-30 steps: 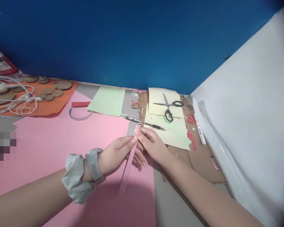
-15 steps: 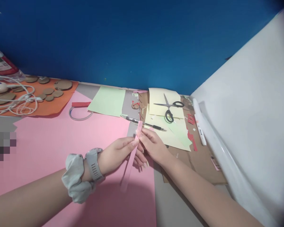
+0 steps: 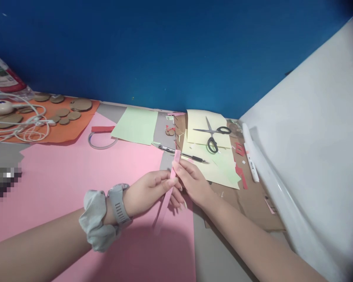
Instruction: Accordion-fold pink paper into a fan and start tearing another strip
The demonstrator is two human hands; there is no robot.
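A narrow pink paper strip [image 3: 166, 199] slants between my hands, above a large pink sheet [image 3: 120, 164]. My left hand [image 3: 153, 190], with a grey watch [image 3: 119, 207] and a pale scrunchie [image 3: 96, 221] at the wrist, pinches the strip partway along under its thumb. Higher up, near the strip's top end, my right hand [image 3: 192, 180] grips it between thumb and fingers. The top end looks folded over or doubled. Just beyond my hands lie two pens, a clear-barrelled one [image 3: 166, 148] and a black one [image 3: 195, 158].
Open scissors [image 3: 213, 133] rest on pale yellow paper [image 3: 206, 117] over cardboard [image 3: 241, 207]. A green sheet [image 3: 137, 125], a red-topped ring [image 3: 102, 129], cardboard discs [image 3: 80, 104] on orange paper [image 3: 73, 135], white earphones [image 3: 1, 107], a bottle [image 3: 2, 74] and a white marker [image 3: 252, 162] surround them.
My right fingers have shifted slightly at the strip's top end, where a doubled part now shows. The whole view has moved a little; both hands keep hold of the strip.
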